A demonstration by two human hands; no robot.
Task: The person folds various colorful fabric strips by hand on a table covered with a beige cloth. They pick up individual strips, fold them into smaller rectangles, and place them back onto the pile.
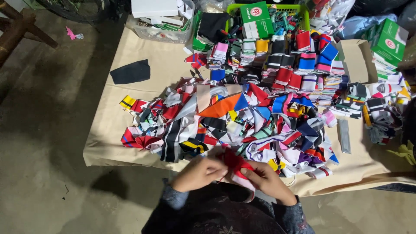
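Red-and-white cloth strip (237, 170) held between both hands at near worktop (130, 93) edge. Left hand (200, 172) pinching left end; right hand (268, 181) gripping right part, closed on it. Long axis left-right, white tail drooping toward lap. Scrap pile (242, 125) just beyond, touching.

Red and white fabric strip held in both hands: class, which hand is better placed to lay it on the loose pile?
Probably the left hand: it sits nearer the loose pile, while the right hand pinches the red and white strip from the far side.
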